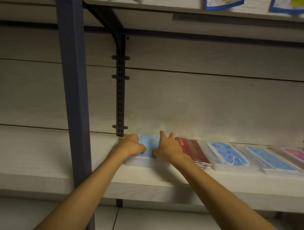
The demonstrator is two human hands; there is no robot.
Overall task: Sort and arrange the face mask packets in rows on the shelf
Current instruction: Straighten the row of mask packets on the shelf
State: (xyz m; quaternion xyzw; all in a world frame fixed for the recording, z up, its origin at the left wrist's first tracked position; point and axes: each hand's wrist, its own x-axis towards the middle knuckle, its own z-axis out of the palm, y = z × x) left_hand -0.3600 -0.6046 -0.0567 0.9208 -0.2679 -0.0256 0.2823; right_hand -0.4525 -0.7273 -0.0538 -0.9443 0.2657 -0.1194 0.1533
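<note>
Two bare hands frame a stack of plain light-blue mask packets (148, 146) lying flat at the left end of a row on the pale wooden shelf (162, 177), just right of the black slotted wall bracket (120, 88). The left hand (131, 145) lies along the stack's left edge with its fingers curled over that edge, gripping it; the right hand (169, 147) presses on the stack's right side, its thumb down at the near edge and its fingers extended toward the back wall, so this hand rests flat rather than clasping. The blue surface of the packets shows between the two hands. Immediately right of the right hand, touching or nearly touching the stack, lies a dark red packet pile (195, 152) with white lettering. Farther right along the same row lie a blue patterned packet stack (228, 154), then a plain blue packet stack (272, 159), and a pink packet stack (298, 156) at the frame's edge. A blue upright post (70, 84) stands left of the bracket. On the upper shelf front hang blue-bordered labels (224, 1).
</note>
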